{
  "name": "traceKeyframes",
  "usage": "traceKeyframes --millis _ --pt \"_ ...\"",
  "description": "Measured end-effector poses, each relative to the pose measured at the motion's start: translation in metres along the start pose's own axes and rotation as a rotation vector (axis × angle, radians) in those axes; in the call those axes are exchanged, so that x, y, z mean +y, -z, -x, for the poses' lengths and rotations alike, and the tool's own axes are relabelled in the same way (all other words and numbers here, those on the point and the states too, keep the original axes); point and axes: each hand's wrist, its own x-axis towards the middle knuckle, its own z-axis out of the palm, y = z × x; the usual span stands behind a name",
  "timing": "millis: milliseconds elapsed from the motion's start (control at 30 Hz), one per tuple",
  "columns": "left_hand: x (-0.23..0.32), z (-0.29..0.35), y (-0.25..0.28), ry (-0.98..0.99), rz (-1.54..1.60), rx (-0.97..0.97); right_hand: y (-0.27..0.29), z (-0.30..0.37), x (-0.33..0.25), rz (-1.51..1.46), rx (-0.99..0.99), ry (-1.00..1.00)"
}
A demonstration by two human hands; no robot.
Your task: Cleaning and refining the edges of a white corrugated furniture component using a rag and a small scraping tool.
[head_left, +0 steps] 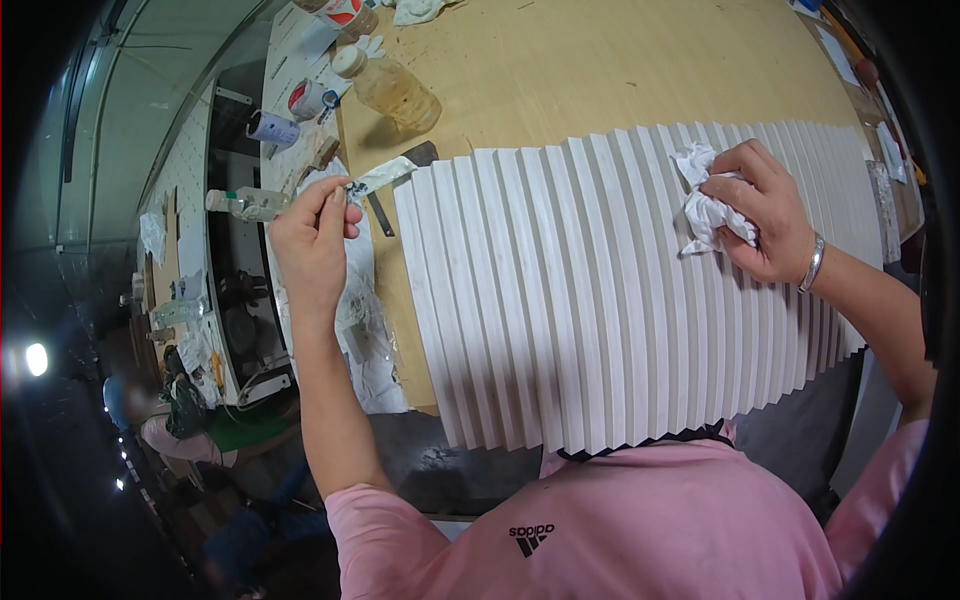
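A pleated white sheet [560,290], its folds running away from me, covers the near part of the table and reaches to my body. My right hand [765,210], a silvery bracelet at its wrist, grips a wad of crumpled white cloth [715,215] against the pleats on the right. Beyond the sheet's left edge, my left hand [315,235] is raised in a pinch; what lies between its fingertips is too small to make out. Just by those fingertips is a flat tool with a whitish handle [385,175] and a dark end. A thin black strip [381,215] lies beside it.
A capped bottle of yellowish liquid [395,92] stands past the sheet's far left corner. Further left are a clear bottle [247,204], a roll of tape [305,98] and a blue-white can [272,128]. Another person [185,430] sits at lower left.
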Motion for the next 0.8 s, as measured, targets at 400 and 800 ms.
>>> traceKeyframes --millis 400,800 --pt "-0.0015 0.0 -0.003 -0.034 -0.03 0.038 0.0 0.0002 0.0 0.009 0.006 0.009" --pt "-0.0028 0.0035 -0.0041 -0.019 0.026 0.039 0.0008 -0.0005 -0.0003 -0.006 0.003 0.005"
